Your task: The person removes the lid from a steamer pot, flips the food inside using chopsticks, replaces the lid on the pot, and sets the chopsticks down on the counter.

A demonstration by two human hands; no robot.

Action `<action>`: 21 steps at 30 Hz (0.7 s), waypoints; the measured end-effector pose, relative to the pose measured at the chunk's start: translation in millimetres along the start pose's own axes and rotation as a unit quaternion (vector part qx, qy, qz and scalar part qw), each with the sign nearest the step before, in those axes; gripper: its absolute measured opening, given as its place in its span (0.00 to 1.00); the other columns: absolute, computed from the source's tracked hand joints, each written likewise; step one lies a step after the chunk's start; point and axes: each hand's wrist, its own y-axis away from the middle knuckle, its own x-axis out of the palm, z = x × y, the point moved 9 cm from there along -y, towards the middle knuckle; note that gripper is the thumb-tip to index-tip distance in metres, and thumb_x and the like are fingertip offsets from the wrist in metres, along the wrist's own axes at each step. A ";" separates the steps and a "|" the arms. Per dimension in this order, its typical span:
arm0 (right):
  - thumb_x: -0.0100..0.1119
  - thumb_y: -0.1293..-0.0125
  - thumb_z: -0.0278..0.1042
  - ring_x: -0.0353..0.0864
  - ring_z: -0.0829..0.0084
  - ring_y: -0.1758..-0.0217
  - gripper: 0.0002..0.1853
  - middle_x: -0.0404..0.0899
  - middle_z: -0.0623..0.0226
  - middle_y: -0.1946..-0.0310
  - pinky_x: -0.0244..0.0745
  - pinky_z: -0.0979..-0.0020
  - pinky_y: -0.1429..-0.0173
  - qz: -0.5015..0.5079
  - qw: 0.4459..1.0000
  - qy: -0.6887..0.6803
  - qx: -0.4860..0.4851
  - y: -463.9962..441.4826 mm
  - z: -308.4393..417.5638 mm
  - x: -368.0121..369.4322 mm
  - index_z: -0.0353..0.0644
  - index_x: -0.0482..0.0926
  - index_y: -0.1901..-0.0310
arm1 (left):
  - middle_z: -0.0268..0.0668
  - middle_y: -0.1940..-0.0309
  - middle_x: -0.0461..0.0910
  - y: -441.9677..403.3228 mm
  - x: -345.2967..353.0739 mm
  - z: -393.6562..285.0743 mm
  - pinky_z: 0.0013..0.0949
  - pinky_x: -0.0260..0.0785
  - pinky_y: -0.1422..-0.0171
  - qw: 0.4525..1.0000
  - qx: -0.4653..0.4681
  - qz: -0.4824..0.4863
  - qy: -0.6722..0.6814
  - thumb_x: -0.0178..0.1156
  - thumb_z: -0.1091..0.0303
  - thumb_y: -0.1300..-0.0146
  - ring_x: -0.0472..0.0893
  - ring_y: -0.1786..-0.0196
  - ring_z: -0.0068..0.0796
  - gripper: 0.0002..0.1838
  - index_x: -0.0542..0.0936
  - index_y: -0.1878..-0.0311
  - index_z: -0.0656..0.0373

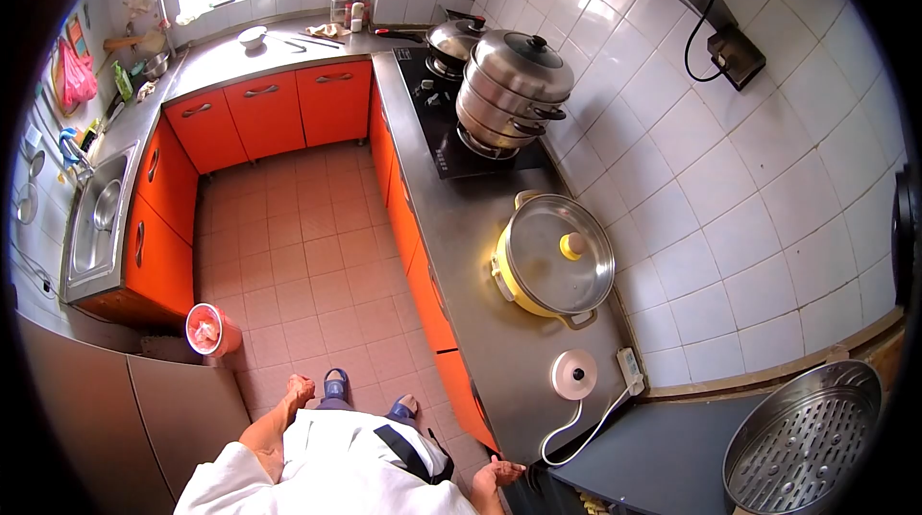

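Note:
My left hand (301, 388) hangs low beside my white shirt, above the tiled floor. Its fingers are curled in, and nothing shows in them. At the bottom, my right hand (504, 470) is by the near end of the steel counter, with its fingers partly stretched and no held thing visible. Dark items lie just beside it; I cannot make out what they are. Nearest on the counter is a round pink-white device (573, 374) with a dark centre and a white cord. Farther along stands a yellow electric pot (523, 287) under a glass lid (547, 256) with a yellow knob.
A steel steamer (509, 93) and a lidded pan (451, 40) stand on the black gas stove (432, 117). At right, a perforated steamer tray (802, 438) rests by a dark surface (663, 438). A bin (229, 335) stands on the floor, near the sink (91, 237).

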 end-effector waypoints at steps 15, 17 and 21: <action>0.30 0.18 0.38 0.82 0.45 0.57 0.23 0.81 0.41 0.60 0.79 0.53 0.48 0.071 0.992 -0.099 0.022 -11.4 24.8 -64.3 0.27 0.74 0.56 | 0.47 0.73 0.87 -5.6 0.6 -15.2 0.36 0.71 0.78 0.986 0.165 -0.034 -0.014 0.54 0.67 0.34 0.86 0.75 0.34 0.11 0.86 0.62 0.58; 0.35 0.20 0.35 0.82 0.47 0.56 0.18 0.80 0.44 0.57 0.79 0.56 0.49 0.096 0.993 -0.061 0.027 -4.3 7.3 -17.4 0.26 0.71 0.50 | 0.46 0.74 0.87 -0.6 -1.2 -16.8 0.35 0.70 0.78 0.987 0.157 -0.036 -0.013 0.55 0.67 0.35 0.85 0.75 0.33 0.11 0.86 0.62 0.58; 0.42 0.24 0.33 0.82 0.49 0.54 0.20 0.79 0.47 0.50 0.80 0.60 0.48 0.212 0.972 -0.060 0.079 -1.7 -8.7 15.6 0.25 0.64 0.39 | 0.45 0.74 0.87 22.6 -6.1 -21.3 0.34 0.70 0.78 0.992 0.122 -0.039 0.015 0.54 0.67 0.35 0.85 0.76 0.33 0.11 0.85 0.63 0.59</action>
